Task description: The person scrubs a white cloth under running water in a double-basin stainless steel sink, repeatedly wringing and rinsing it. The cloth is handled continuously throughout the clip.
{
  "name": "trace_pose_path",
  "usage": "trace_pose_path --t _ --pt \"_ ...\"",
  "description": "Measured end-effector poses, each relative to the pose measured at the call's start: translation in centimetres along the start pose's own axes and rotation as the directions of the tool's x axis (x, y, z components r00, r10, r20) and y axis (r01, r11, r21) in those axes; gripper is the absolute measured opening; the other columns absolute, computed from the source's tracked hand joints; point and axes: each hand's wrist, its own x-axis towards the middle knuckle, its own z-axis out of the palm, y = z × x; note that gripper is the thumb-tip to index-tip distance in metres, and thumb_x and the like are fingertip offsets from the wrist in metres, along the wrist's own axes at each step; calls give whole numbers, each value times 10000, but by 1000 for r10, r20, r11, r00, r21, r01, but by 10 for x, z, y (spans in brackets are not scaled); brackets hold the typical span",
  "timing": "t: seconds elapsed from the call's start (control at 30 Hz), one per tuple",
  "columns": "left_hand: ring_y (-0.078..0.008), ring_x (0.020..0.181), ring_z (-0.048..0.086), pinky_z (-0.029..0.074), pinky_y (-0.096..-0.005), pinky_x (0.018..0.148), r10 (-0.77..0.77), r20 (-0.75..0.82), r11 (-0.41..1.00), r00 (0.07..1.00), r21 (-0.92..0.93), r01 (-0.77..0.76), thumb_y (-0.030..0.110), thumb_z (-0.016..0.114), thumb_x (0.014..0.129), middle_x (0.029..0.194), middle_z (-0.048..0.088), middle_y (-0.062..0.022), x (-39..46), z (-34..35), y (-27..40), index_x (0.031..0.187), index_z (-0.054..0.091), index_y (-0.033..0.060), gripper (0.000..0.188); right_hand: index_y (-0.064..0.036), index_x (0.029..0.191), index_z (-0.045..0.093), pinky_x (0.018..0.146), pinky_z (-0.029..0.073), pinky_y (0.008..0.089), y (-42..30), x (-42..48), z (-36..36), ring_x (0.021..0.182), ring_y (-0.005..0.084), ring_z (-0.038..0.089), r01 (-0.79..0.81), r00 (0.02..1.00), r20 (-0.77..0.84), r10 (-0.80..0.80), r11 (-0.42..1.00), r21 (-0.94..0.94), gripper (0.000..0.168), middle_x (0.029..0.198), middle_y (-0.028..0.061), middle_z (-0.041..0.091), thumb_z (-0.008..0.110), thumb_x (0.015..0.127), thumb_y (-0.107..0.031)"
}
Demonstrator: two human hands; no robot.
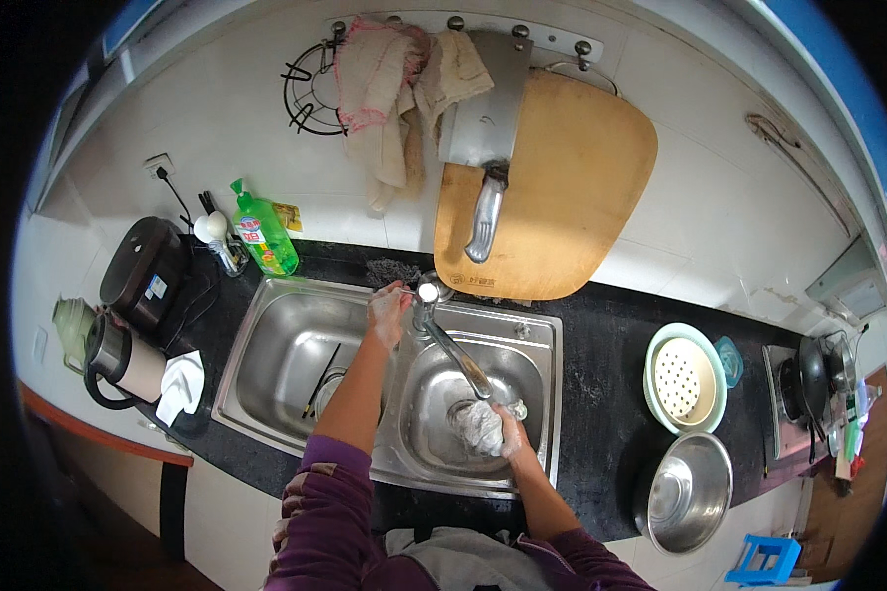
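Soapy and wet, my left hand (388, 314) has its fingers on the lever of the chrome faucet (454, 347), behind the divider of the double steel sink. My right hand (514, 432) grips a wet, bunched white cloth (480, 427) with suds on it, low in the right basin (432, 458). The faucet's spout points down just above the cloth. In the left basin (281, 354) lie a pair of dark chopsticks (325, 380) and a round dish, partly hidden by my left forearm.
A green dish-soap bottle (266, 236) stands behind the left basin, near an insulated jug (129, 362). A cleaver (484, 133) and cutting board (576, 185) hang behind the faucet. At right are a colander (680, 380), a steel bowl (687, 491) and a stove (780, 399).
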Motion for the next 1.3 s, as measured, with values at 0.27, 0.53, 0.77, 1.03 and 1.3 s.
trace_pose_path --t 0.27,0.53,0.77,1.03,1.3 --pt "-115 753 550 475 -195 683 40 -65 993 997 113 -32 24 439 839 905 565 -81 -4 12 2 1073 500 -3 244 -2 1057 527 794 477 407 6 7 -2 887 277 589 -56 998 -16 56 998 9 357 990 137 593 547 802 -251" --pt "-115 716 551 465 -208 645 155 -31 976 987 158 -149 17 442 829 870 572 -89 -1 18 -9 1044 519 -39 236 -9 1039 548 792 476 395 17 31 -14 885 270 592 -39 999 13 39 999 -16 338 983 126 603 500 824 -267" --pt "-124 810 550 463 -232 715 95 1 972 995 215 -93 43 474 840 952 562 -89 -7 18 -1 1129 487 -13 294 -58 1050 547 815 451 454 13 40 -9 919 278 576 -37 995 94 34 999 38 363 1015 106 591 463 811 -318" --pt "-136 932 520 431 -266 779 78 -37 990 996 123 -73 76 558 789 1094 511 -58 -97 -2 -56 1191 442 38 420 -86 1092 534 807 459 401 -16 11 24 950 261 560 -47 970 243 9 987 152 340 1037 95 585 544 804 -267" --pt "-208 839 551 474 -344 713 -708 294 639 642 -121 760 302 430 878 888 580 -80 -161 12 -106 1025 526 46 310 -41 1076 508 788 408 296 6 -11 49 888 156 519 334 940 164 -298 715 -615 375 960 55 560 618 776 -237"
